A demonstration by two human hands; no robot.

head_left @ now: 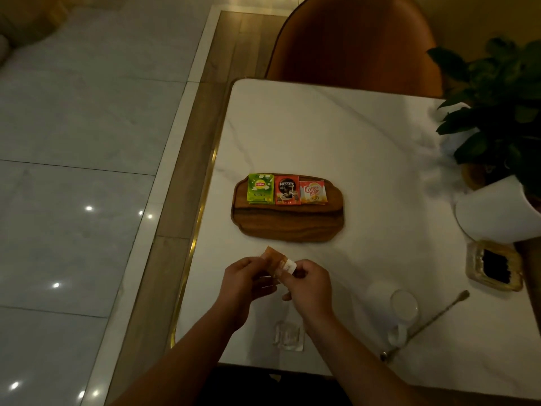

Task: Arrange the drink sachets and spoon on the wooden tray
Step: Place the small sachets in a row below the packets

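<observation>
Three sachets lie in a row along wooden tray's far edge. Left hand and right hand together pinch an orange sachet above table. Spoon lies right, off tray.

- Both hands, the left hand and the right hand, pinch a small orange sachet above the counter.
- The wooden tray carries a green sachet, a red sachet and a pale sachet in a row.
- A long spoon lies on the counter to the right.
</observation>
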